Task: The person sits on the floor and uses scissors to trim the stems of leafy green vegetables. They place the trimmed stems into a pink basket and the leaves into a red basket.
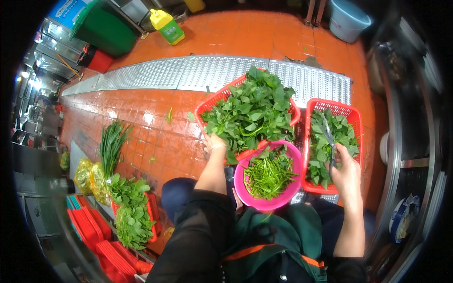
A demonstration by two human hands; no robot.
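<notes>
My left hand (214,143) is at the lower left edge of a red plastic basket (216,98) heaped with leafy greens (253,109); its fingertips are partly hidden, and whether they grip anything is unclear. In my right hand (343,166) is a pair of scissors (327,132), blades pointing away over a second red basket (360,123) that holds more leafy greens (316,155). Between my knees, a pink bowl (240,187) contains cut green stems (269,175). It sits below the heaped basket and left of the second one.
A metal drain grate (152,74) crosses the wet tiled floor (141,116). At left are long green stalks (111,148), a basket of greens (132,219) and stacked red baskets (86,226). A yellow-capped jug (168,28), green bin (106,32) and blue bucket (347,21) stand beyond; metal shelving (416,162) is at right.
</notes>
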